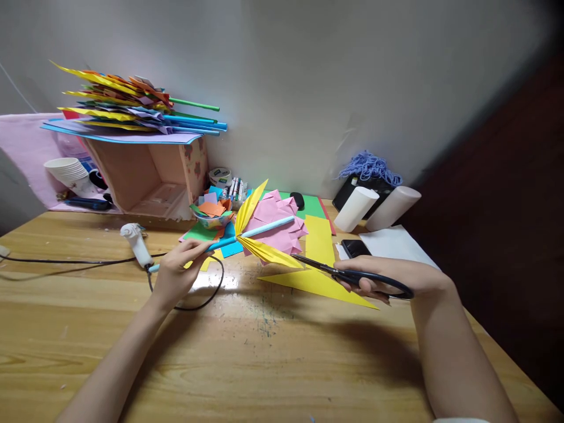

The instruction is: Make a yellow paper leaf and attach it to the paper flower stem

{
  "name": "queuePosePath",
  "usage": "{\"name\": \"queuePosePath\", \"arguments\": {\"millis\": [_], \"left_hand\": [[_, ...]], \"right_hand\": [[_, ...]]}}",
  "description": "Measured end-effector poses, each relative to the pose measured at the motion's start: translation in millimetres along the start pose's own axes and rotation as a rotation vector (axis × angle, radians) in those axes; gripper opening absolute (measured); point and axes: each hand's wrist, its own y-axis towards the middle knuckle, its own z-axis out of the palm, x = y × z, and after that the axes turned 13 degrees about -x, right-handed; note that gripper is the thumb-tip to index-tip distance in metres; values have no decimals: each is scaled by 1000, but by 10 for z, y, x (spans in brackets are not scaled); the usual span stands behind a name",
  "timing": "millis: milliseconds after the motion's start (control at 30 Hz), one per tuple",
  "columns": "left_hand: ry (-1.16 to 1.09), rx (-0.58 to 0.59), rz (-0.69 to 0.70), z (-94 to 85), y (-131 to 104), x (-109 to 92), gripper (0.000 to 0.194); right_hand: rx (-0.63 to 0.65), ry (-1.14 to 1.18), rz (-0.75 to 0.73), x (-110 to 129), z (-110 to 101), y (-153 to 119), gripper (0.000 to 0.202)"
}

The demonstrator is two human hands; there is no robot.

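My left hand [176, 267] grips a blue paper stick [220, 243] that points to the right over the table. Yellow pleated paper [268, 252] is fixed around the stick and fans out into two pointed pieces, one up and one to the lower right. Behind the stick is a jagged pink paper shape [275, 208]; whether it is joined to the stick I cannot tell. My right hand [374, 273] is closed on black-handled scissors [317, 264]. Their blade tips are at the end of the lower yellow piece. Below lies a yellow paper triangle [317, 288].
A white glue gun [136, 244] with a black cord lies left. Behind are an open box [196, 170] topped with paper flowers [118, 100], a bowl of paper scraps [214, 220] and crayons [237, 189]. White rolls [356, 210] and blue yarn [370, 167] stand back right.
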Motion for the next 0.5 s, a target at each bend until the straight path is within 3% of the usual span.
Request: {"name": "queuePosePath", "arguments": {"millis": [300,500], "left_hand": [[38,-15,7,-1,6,-13,23],[34,-9,1,-3,-3,-7,23]], "right_hand": [[-8,5,33,11,10,-2,43],[-10,39,-64,29,21,32,52]]}}
